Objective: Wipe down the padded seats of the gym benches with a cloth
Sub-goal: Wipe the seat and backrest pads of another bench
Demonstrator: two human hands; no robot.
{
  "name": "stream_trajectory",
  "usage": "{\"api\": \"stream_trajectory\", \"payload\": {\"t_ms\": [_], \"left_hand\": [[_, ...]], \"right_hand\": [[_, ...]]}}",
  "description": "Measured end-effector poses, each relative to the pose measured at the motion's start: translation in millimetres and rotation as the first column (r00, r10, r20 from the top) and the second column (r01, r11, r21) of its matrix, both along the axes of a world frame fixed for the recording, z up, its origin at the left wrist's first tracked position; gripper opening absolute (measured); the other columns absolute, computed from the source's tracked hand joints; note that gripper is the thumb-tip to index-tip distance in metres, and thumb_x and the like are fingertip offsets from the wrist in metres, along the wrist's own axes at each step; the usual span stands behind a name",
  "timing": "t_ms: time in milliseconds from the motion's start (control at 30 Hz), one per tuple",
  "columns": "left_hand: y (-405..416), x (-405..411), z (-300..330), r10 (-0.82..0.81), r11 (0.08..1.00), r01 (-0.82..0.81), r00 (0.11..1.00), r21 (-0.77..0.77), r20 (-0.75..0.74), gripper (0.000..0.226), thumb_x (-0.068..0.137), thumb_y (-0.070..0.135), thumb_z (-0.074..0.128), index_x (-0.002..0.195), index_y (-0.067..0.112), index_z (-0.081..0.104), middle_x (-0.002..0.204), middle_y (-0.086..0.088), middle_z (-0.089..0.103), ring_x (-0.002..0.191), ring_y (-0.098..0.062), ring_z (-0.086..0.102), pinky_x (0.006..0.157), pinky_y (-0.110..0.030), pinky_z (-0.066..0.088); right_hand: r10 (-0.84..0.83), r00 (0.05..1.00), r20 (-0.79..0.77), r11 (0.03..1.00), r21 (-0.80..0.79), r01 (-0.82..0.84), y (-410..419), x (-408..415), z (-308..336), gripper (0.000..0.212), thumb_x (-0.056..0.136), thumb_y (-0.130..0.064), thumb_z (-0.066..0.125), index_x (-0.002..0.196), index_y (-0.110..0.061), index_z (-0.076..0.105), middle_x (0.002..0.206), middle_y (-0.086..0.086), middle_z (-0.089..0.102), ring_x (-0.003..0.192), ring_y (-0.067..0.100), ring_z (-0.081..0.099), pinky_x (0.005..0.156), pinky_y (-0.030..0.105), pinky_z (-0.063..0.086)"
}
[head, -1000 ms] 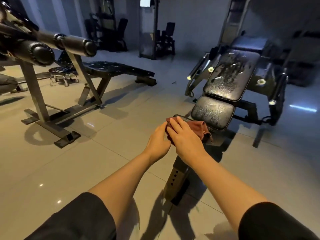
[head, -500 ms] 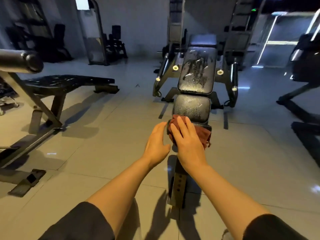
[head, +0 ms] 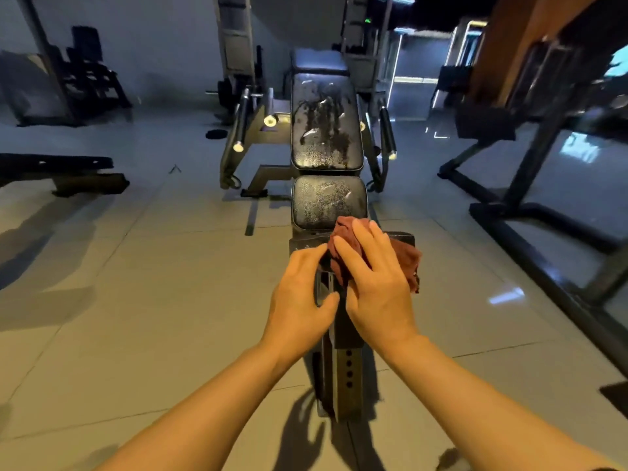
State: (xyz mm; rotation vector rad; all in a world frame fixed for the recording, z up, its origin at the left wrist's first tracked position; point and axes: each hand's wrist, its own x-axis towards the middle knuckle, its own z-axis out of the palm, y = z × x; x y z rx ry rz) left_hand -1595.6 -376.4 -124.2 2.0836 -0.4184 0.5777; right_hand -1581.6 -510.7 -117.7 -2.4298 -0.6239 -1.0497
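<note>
Scene: a dim gym is seen from a head-worn camera looking down two bare forearms toward an adjustable bench in the centre of the frame
Cloth point(head: 406, 258): a crumpled dark red cloth is held just below centre, over the metal frame point(head: 339, 368) at the near end of the bench
Right hand point(head: 377, 283): it is laid over the cloth, fingers curled round the bunched fabric
Left hand point(head: 300, 297): it is set just beside the right, fingers loosely bent, fingertips at the cloth's left edge; whether fabric is pinched cannot be told
Seat pad point(head: 328, 202): a black pad speckled with droplets lies just above the cloth
Back pad point(head: 324, 127): streaked and wet, in the upper centre
Step in hand: the cloth appears to be gathered before wiping; neither pad looks wiped yet
Next move: the cloth is likely to be carried up onto the seat pad and pressed flat across it
</note>
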Motion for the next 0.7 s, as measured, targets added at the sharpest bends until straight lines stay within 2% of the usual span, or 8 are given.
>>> {"api": "stream_trajectory", "payload": {"t_ms": [100,200,333,467,567,633,700], "left_hand": [[7,2,-1,-0.033,0.998,0.033,0.999,0.058,-0.002,0.072,0.078,0.006,0.071,0.139,0.028,0.041,0.128,0.012,0.046,0.114,0.006,0.044,0.093,-0.001,0.033],[11,1,-4,-0.054,0.991,0.055,0.998,0.123,-0.012,0.073,0.08,0.007,0.07,0.144,0.023,0.037,0.132,0.008,0.044,0.115,0.004,0.041,0.092,0.004,0.027],[11,2,-4,-0.044,0.991,0.049,0.998,0.121,-0.038,0.074,0.082,0.009,0.069,0.146,0.019,0.034,0.138,0.004,0.041,0.117,0.0,0.039,0.089,0.006,0.025],[4,-3,-1,-0.043,0.995,0.044,0.999,0.088,-0.014,0.072,0.08,0.006,0.069,0.143,0.016,0.038,0.138,0.002,0.04,0.12,-0.005,0.041,0.094,-0.001,0.028],[-2,-5,0,-0.042,0.998,0.041,0.999,0.046,0.019,0.064,0.075,0.001,0.067,0.135,0.012,0.045,0.129,0.0,0.044,0.114,-0.006,0.045,0.097,-0.012,0.039],[-4,-5,1,-0.012,1.0,0.012,1.0,0.015,0.014,0.058,0.074,-0.001,0.065,0.128,0.013,0.048,0.123,0.001,0.045,0.11,-0.007,0.046,0.094,-0.017,0.043],[-4,-5,2,0.009,1.0,-0.009,1.0,0.026,0.013,0.056,0.076,0.001,0.066,0.128,0.012,0.048,0.126,0.001,0.044,0.114,-0.009,0.044,0.095,-0.013,0.037]], "right_hand": [[0.026,1.0,-0.017,0.994,-0.109,-0.028,-5,3,5,0.05,0.084,-0.007,0.059,0.133,-0.008,0.056,0.146,0.016,0.045,0.14,0.037,0.034,0.112,0.047,0.035],[-0.022,1.0,-0.003,0.987,-0.16,0.021,-27,3,5,0.046,0.09,-0.018,0.052,0.135,-0.01,0.055,0.146,0.016,0.046,0.137,0.035,0.039,0.108,0.042,0.039],[-0.152,0.988,-0.035,0.988,0.019,0.153,-38,1,3,0.049,0.088,-0.005,0.065,0.136,-0.008,0.054,0.145,0.015,0.046,0.136,0.035,0.04,0.108,0.042,0.038],[-0.144,0.973,-0.181,0.965,0.192,0.178,-5,-14,0,0.066,0.085,0.005,0.057,0.145,-0.016,0.042,0.158,0.008,0.027,0.148,0.029,0.015,0.117,0.04,0.022],[-0.075,0.985,-0.155,0.995,0.059,0.085,12,-20,-7,0.071,0.085,-0.001,0.065,0.148,-0.02,0.039,0.161,0.007,0.019,0.149,0.029,0.008,0.116,0.043,0.014],[-0.058,0.987,-0.15,0.998,-0.012,0.057,9,-18,-8,0.07,0.085,-0.004,0.068,0.147,-0.02,0.04,0.16,0.006,0.022,0.149,0.03,0.012,0.115,0.047,0.021],[-0.069,0.986,-0.15,0.998,-0.027,0.065,-4,-17,-4,0.072,0.081,0.004,0.067,0.145,-0.019,0.043,0.158,0.008,0.027,0.147,0.03,0.018,0.112,0.047,0.03]]}}
